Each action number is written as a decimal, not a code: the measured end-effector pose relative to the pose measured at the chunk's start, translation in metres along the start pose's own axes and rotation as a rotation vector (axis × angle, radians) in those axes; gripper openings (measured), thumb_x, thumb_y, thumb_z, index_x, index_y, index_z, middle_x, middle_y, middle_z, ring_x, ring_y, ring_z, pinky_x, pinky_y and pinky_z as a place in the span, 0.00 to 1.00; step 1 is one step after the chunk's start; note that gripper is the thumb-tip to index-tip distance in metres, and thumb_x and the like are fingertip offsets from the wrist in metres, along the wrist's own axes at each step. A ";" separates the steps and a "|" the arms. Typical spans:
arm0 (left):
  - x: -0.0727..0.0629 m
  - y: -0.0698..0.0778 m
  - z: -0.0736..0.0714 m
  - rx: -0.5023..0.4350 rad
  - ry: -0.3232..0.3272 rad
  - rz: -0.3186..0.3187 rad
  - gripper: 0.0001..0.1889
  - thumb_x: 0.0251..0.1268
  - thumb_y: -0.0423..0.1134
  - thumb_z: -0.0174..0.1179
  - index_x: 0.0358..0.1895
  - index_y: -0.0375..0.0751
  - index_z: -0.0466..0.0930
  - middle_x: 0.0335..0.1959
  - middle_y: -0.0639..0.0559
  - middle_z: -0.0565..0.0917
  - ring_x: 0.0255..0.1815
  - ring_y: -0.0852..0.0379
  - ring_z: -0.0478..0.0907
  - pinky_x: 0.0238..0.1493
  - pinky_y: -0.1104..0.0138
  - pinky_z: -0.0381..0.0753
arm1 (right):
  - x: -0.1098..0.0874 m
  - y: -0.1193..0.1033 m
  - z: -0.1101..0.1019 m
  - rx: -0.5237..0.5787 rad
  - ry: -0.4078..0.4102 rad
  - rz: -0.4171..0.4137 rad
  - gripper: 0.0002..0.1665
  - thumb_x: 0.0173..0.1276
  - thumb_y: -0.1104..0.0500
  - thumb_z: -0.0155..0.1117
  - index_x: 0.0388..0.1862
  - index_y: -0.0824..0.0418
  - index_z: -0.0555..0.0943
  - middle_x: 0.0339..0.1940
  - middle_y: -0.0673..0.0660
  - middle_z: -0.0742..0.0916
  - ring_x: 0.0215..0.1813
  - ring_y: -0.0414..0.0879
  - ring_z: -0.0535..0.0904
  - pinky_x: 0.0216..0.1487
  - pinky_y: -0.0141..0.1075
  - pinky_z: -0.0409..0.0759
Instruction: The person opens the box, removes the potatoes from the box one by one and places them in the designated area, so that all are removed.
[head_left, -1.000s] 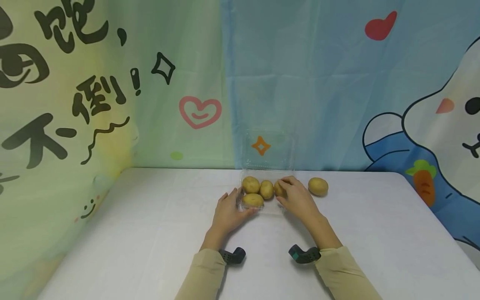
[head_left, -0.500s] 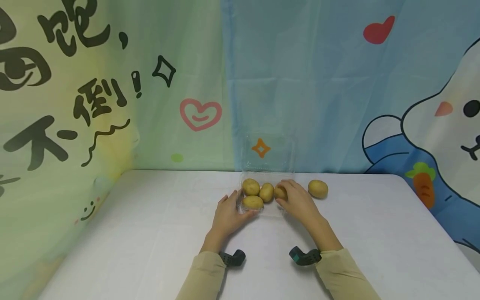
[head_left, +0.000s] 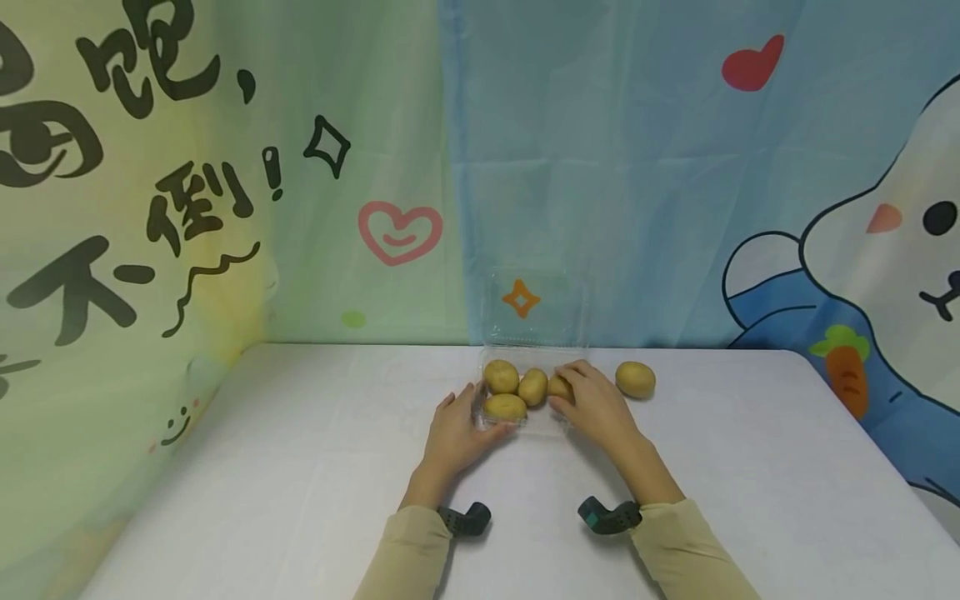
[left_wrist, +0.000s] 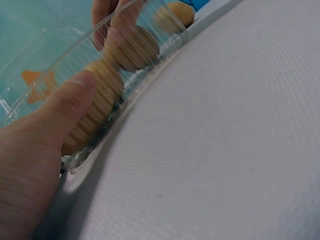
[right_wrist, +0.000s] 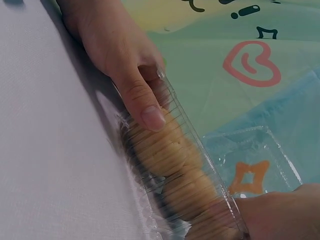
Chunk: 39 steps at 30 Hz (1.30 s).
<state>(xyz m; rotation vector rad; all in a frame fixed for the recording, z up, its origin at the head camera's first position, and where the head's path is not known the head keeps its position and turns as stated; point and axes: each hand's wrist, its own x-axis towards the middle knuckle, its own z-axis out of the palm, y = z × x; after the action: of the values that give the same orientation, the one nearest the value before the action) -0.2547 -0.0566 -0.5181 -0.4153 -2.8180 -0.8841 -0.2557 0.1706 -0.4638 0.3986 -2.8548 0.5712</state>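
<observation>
A clear plastic hinged container (head_left: 546, 425) stands near the back of the table with its lid (head_left: 555, 329) raised. My left hand (head_left: 457, 429) grips its left end, thumb (left_wrist: 72, 102) against the ribbed front wall and fingers at the side. Three potatoes sit in the left and middle part: one at the back (head_left: 501, 377), one in front (head_left: 504, 407), one beside them (head_left: 532, 387). At the right end of the container, my right hand (head_left: 600, 404) holds another potato (head_left: 558, 387) between thumb and fingers, low inside the walls.
One more potato (head_left: 635, 380) lies on the white table (head_left: 300, 483) to the right of the container. A printed curtain (head_left: 637, 208) hangs right behind the table's back edge, close to the raised lid. Each wrist wears a dark camera mount (head_left: 467, 519).
Both hands, the container and the potatoes stay almost where they were. The head view has shifted slightly, so the scene sits a little lower in the picture.
</observation>
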 end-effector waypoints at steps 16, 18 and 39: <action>0.000 -0.003 0.002 0.011 0.010 0.011 0.47 0.52 0.68 0.60 0.68 0.36 0.65 0.65 0.40 0.74 0.66 0.47 0.70 0.75 0.56 0.57 | -0.002 -0.001 0.003 0.024 0.016 -0.011 0.22 0.64 0.53 0.66 0.55 0.61 0.79 0.51 0.57 0.83 0.54 0.54 0.79 0.56 0.49 0.78; 0.000 -0.002 0.003 0.009 0.008 0.007 0.47 0.52 0.68 0.60 0.68 0.36 0.65 0.65 0.40 0.73 0.67 0.47 0.70 0.75 0.56 0.56 | -0.001 -0.001 0.003 0.023 0.003 0.004 0.29 0.64 0.52 0.66 0.62 0.62 0.74 0.53 0.59 0.82 0.55 0.55 0.79 0.56 0.50 0.78; 0.000 0.002 0.000 -0.001 -0.007 0.000 0.48 0.51 0.69 0.60 0.68 0.37 0.65 0.66 0.40 0.73 0.67 0.46 0.69 0.75 0.56 0.55 | 0.000 -0.010 -0.007 -0.062 -0.098 0.074 0.34 0.57 0.47 0.71 0.56 0.66 0.77 0.58 0.64 0.79 0.59 0.61 0.75 0.60 0.52 0.75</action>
<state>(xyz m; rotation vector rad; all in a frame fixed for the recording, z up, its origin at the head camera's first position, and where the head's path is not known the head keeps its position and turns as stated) -0.2544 -0.0549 -0.5175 -0.4190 -2.8241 -0.8864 -0.2516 0.1646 -0.4538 0.3208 -2.9829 0.4876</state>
